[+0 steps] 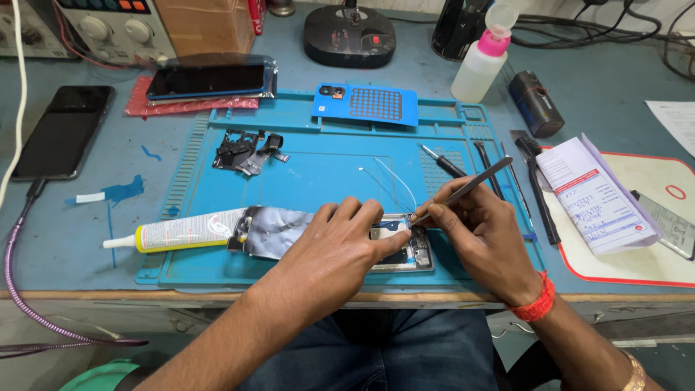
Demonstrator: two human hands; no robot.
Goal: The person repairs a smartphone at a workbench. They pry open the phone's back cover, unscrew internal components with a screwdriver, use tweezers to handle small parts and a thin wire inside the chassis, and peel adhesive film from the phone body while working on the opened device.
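Two hands work over an opened phone on a blue repair mat.

The left hand [340,242] lies flat across the opened phone [405,250], fingers pressing down on it, so most of the phone is hidden and only its right end with bare parts shows, near the front edge of the blue mat [311,174]. The right hand [481,232] pinches a pair of tweezers [463,190], tips down at the phone's upper edge (what the tips touch is too small to tell). One glue tube [174,233] lies just left of the phone, its crumpled end partly under the left hand. Three other phone pieces count out: a blue back cover [369,103], a dark phone [61,130] on a cable, a screen [210,80] on red wrap. One spray bottle [481,61] stands behind.
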